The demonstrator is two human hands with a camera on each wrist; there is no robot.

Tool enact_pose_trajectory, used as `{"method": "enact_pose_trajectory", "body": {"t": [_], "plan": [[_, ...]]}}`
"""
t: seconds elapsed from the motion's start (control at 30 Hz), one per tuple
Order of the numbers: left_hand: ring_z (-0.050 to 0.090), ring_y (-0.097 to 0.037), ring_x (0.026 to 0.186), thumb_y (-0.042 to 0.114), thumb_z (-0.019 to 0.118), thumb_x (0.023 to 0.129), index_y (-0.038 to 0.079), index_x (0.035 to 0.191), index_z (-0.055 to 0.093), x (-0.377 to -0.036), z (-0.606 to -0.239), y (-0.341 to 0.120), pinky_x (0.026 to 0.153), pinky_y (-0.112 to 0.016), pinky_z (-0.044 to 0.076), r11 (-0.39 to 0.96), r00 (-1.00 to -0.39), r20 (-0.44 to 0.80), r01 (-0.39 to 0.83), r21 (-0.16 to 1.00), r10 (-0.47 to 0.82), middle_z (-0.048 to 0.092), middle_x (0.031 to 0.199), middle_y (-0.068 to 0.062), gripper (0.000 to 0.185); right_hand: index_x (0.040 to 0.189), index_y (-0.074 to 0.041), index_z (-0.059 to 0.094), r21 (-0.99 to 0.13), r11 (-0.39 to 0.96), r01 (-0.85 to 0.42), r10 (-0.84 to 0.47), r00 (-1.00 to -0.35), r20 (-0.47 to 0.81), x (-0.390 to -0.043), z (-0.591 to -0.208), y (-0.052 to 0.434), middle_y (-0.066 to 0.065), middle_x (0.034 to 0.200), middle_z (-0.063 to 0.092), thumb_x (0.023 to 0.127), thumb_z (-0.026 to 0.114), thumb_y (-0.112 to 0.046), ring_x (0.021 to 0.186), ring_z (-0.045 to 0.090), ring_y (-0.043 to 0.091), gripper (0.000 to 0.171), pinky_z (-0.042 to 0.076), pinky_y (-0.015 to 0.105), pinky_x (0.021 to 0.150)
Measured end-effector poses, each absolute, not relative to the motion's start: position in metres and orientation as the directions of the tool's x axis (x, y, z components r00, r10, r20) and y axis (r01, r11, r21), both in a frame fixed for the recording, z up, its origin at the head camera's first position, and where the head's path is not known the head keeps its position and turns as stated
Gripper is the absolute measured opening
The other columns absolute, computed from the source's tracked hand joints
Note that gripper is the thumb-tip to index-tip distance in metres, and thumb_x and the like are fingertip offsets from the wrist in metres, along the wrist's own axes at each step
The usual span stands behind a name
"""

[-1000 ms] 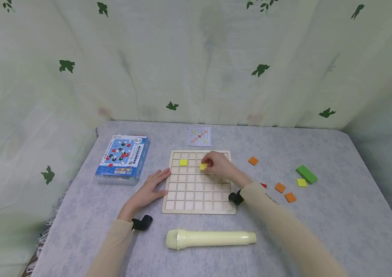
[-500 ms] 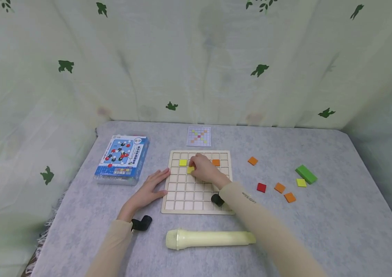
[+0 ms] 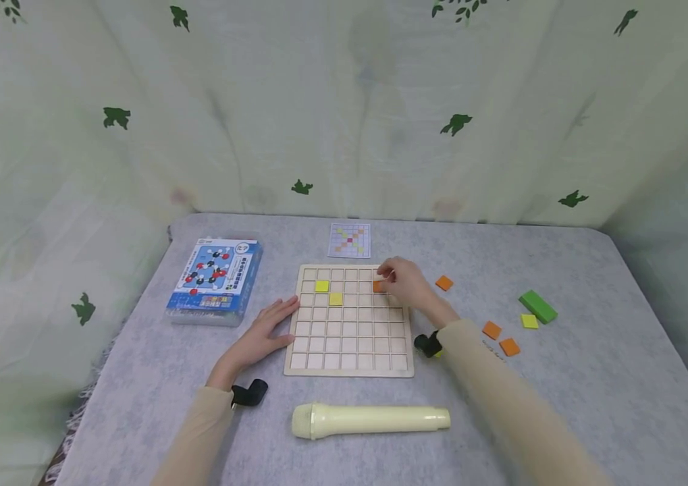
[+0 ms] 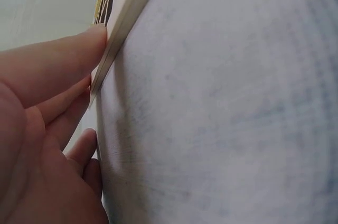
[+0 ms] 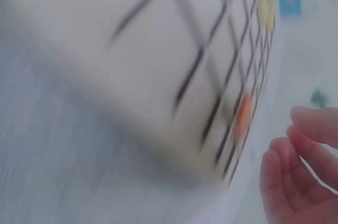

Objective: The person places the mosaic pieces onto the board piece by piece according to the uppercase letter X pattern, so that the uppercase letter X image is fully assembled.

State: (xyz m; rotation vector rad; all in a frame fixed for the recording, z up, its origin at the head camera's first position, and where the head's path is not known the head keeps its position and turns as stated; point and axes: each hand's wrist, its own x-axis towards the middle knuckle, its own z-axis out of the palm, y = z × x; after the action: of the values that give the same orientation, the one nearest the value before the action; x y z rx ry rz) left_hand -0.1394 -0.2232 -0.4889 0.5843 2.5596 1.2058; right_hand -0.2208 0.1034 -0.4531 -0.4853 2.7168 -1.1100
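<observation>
A wooden grid board (image 3: 350,337) lies flat on the grey table. Two yellow tiles (image 3: 322,286) (image 3: 335,299) sit in cells near its top left. An orange tile (image 3: 377,286) sits in a cell near the top right, partly behind my right hand (image 3: 397,280). That hand hovers over the board's top right with its fingers relaxed and nothing in it. In the right wrist view the board (image 5: 200,49) and orange tile (image 5: 243,115) are blurred. My left hand (image 3: 267,324) lies flat on the table, fingers against the board's left edge (image 4: 124,20).
Loose orange tiles (image 3: 444,283) (image 3: 492,329) (image 3: 510,346), a yellow-green tile (image 3: 529,320) and a green block (image 3: 538,306) lie to the right. A pattern card (image 3: 350,239) lies behind the board, a blue box (image 3: 216,279) to the left, a cream cylinder (image 3: 371,420) in front.
My right hand carried a yellow tile leftward, set it in the cell diagonally below the first yellow tile, let go, and moved back right. The left hand stayed put.
</observation>
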Motion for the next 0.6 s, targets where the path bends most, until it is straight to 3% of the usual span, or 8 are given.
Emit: {"method": "enact_pose_trajectory", "body": {"t": [0.27, 0.43, 0.6], "plan": [[0.006, -0.04, 0.142, 0.014, 0.063, 0.092, 0.001, 0.148, 0.033, -0.137, -0.49, -0.225, 0.11, -0.06, 0.005, 0.586, -0.89, -0.055, 0.251, 0.77, 0.453, 0.021, 0.156, -0.015, 0.065, 0.108, 0.006, 0.061, -0.622, 0.778, -0.088, -0.179, -0.98, -0.086, -0.224, -0.46, 0.187, 0.02, 0.104, 0.057, 0.084, 0.064, 0.0, 0.094, 0.054, 0.033, 0.024, 0.048, 0.044, 0.082], [0.006, -0.038, 0.143, 0.016, 0.063, 0.093, 0.003, 0.148, 0.033, -0.138, -0.491, -0.225, 0.11, -0.059, 0.006, 0.583, -0.889, -0.059, 0.246, 0.774, 0.453, 0.022, 0.156, -0.013, 0.065, 0.106, 0.005, 0.061, -0.593, 0.804, -0.042, -0.161, -0.976, -0.148, -0.223, -0.466, 0.203, 0.019, 0.101, 0.054, 0.083, 0.066, 0.0, 0.091, 0.051, 0.032, 0.023, 0.048, 0.043, 0.081], [0.006, -0.039, 0.143, 0.016, 0.064, 0.092, 0.002, 0.148, 0.033, -0.14, -0.491, -0.225, 0.11, -0.059, 0.006, 0.58, -0.887, -0.053, 0.253, 0.774, 0.458, 0.022, 0.156, -0.013, 0.065, 0.105, 0.004, 0.061, -0.608, 0.79, -0.084, -0.188, -0.976, -0.11, -0.221, -0.465, 0.196, 0.017, 0.099, 0.059, 0.083, 0.066, 0.002, 0.09, 0.053, 0.031, 0.023, 0.048, 0.042, 0.081]]}}
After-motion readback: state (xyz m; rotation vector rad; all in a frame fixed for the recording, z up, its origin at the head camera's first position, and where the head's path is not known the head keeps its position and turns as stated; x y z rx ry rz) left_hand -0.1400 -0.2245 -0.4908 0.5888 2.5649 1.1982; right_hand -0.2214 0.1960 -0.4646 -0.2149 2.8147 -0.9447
